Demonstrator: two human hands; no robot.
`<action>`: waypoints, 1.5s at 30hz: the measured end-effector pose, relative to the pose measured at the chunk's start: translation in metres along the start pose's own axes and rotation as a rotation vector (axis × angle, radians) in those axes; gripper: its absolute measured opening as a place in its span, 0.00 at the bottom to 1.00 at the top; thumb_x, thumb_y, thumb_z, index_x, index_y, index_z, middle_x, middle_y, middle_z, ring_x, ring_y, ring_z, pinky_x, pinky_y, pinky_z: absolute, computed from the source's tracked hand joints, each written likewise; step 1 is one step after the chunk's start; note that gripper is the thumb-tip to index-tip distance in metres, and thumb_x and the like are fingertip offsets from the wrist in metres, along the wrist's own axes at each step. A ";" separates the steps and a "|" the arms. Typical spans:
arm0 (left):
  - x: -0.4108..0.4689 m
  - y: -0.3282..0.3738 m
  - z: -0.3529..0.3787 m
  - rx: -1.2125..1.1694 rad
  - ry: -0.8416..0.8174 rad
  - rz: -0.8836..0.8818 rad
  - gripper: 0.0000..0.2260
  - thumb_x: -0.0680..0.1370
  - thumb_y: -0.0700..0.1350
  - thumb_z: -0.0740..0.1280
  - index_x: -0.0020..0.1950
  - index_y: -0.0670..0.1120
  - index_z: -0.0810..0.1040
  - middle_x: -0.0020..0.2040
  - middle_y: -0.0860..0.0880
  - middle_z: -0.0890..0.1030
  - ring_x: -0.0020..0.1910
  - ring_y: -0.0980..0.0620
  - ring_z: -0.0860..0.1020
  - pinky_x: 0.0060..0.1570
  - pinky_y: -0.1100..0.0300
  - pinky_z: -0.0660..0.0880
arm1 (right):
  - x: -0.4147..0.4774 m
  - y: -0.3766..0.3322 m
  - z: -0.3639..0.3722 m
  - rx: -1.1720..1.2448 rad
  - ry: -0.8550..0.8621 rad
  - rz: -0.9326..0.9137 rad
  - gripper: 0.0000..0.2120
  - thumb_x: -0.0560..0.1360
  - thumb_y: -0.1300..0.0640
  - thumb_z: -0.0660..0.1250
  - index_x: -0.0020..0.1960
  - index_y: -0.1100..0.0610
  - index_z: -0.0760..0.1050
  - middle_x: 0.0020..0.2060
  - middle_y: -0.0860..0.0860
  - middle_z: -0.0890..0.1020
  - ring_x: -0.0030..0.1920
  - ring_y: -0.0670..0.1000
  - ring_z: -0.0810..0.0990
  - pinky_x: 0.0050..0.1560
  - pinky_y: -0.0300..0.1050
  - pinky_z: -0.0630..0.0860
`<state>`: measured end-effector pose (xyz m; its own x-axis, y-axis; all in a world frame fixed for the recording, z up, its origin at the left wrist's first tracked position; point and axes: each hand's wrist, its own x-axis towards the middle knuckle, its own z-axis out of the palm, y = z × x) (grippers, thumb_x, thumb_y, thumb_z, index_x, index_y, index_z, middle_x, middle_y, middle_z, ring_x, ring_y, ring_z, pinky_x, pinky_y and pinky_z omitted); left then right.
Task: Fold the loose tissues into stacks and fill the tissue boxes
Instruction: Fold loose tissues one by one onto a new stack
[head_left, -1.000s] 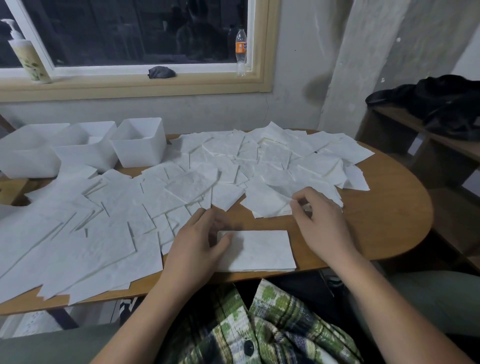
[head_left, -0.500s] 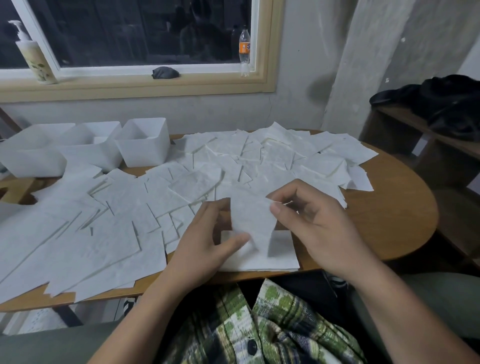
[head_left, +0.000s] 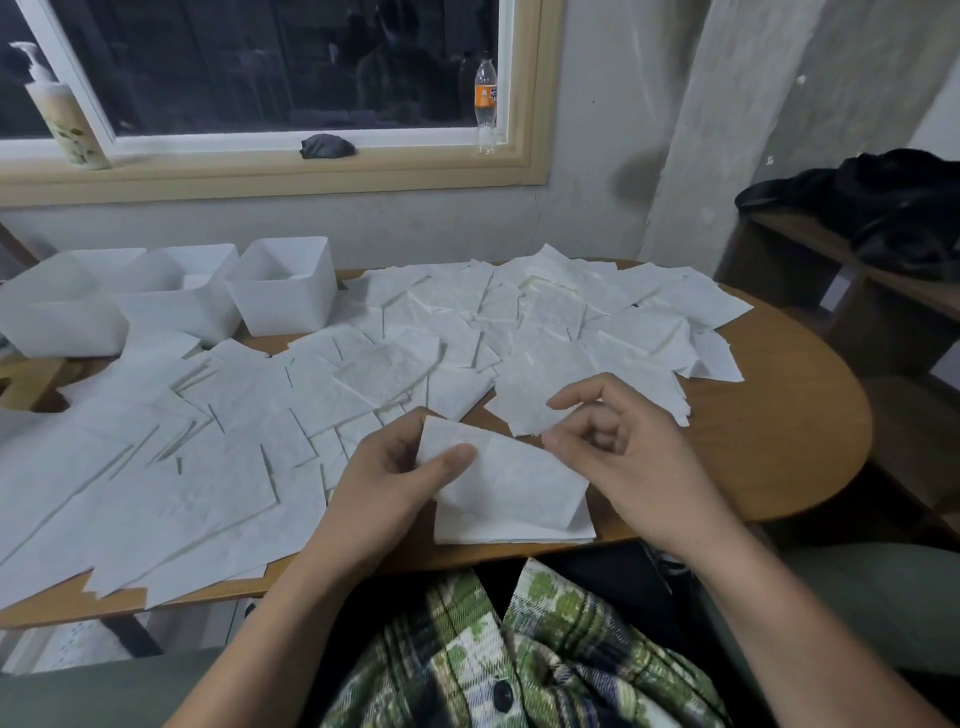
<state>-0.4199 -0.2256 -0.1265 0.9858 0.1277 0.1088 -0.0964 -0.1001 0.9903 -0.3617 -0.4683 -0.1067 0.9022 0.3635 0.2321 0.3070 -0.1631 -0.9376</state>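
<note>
Mid-fold, left hand (head_left: 400, 470) pinches a tissue (head_left: 511, 480) at 6 o'clock on the tabletop (head_left: 779, 441) (right hand's (head_left: 631, 457) grip loosely spread); next, I judge, crease and stack.

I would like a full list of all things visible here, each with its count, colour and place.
loose tissues: many, white, spread over the table
held tissue: one, white, above the stack
stack: one, white, table's near edge
boxes: three, white, table's far left
table: one, brown wood
soda bottle: one, orange label, windowsill
pump bottle: one, cream, windowsill left
dark cloth: one, windowsill
black clothes: pile, shelf at right
left hand: pinching the held tissue
right hand: at the tissue's right corner
</note>
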 end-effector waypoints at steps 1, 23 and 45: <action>-0.001 0.001 0.000 -0.001 -0.005 -0.009 0.05 0.82 0.42 0.73 0.56 0.42 0.85 0.51 0.46 0.89 0.51 0.45 0.88 0.50 0.57 0.82 | 0.001 0.004 0.000 -0.015 0.010 0.017 0.09 0.80 0.57 0.76 0.58 0.49 0.80 0.42 0.53 0.87 0.48 0.63 0.84 0.56 0.62 0.79; 0.002 -0.005 -0.009 0.325 -0.009 -0.085 0.08 0.80 0.51 0.76 0.45 0.48 0.86 0.42 0.53 0.88 0.43 0.54 0.87 0.49 0.54 0.80 | -0.007 0.032 -0.013 -0.069 0.027 0.269 0.08 0.79 0.57 0.76 0.56 0.55 0.79 0.29 0.53 0.80 0.26 0.47 0.74 0.31 0.42 0.69; 0.008 -0.026 -0.007 0.701 0.108 0.081 0.12 0.77 0.55 0.77 0.56 0.60 0.78 0.37 0.55 0.81 0.38 0.56 0.80 0.38 0.52 0.77 | 0.007 0.035 -0.007 -0.658 0.103 0.108 0.07 0.78 0.47 0.75 0.52 0.44 0.78 0.38 0.45 0.80 0.39 0.43 0.78 0.44 0.45 0.81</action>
<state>-0.4106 -0.2148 -0.1503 0.9568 0.1865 0.2231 -0.0216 -0.7197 0.6940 -0.3423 -0.4781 -0.1359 0.9525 0.2295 0.2001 0.3044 -0.7300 -0.6119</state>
